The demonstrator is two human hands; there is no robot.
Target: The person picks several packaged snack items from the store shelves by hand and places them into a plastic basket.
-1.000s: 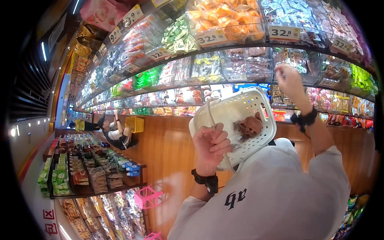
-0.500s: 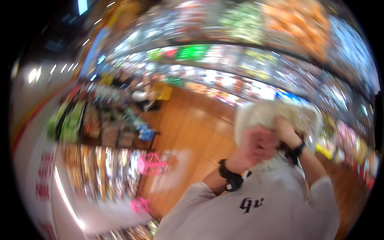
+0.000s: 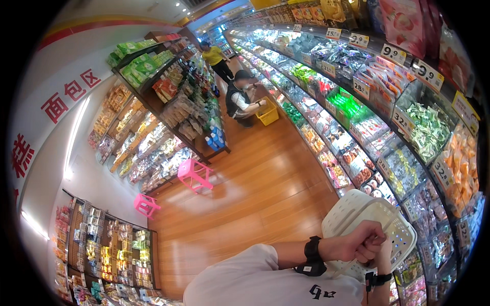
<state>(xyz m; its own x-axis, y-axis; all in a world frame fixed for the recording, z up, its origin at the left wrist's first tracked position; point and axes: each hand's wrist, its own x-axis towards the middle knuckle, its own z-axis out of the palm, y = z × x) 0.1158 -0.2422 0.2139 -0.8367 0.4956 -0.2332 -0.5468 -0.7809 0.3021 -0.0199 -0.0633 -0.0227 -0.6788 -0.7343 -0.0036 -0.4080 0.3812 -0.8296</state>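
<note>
A white perforated shopping basket is in front of me at the lower right, beside the shelving. My left hand reaches across its near part, fingers curled into a fist; whatever they may grip is hidden. Close against it, on its right side, is my right hand, mostly covered by the left, so its fingers do not show. A black band circles my right wrist, and a black strap with a small box is on the left one. Thin handle bars cross the basket's top; which hand has them is unclear.
Refrigerated shelves of packaged food run along the right. Pink stools stand left on the wooden floor, near a display rack. Farther off, a person crouches by a yellow basket; another person stands behind.
The view has swung and sharpened from a blur. My hands and the basket now appear lower in it, with my left forearm lying more sideways. My left hand remains curled.
</note>
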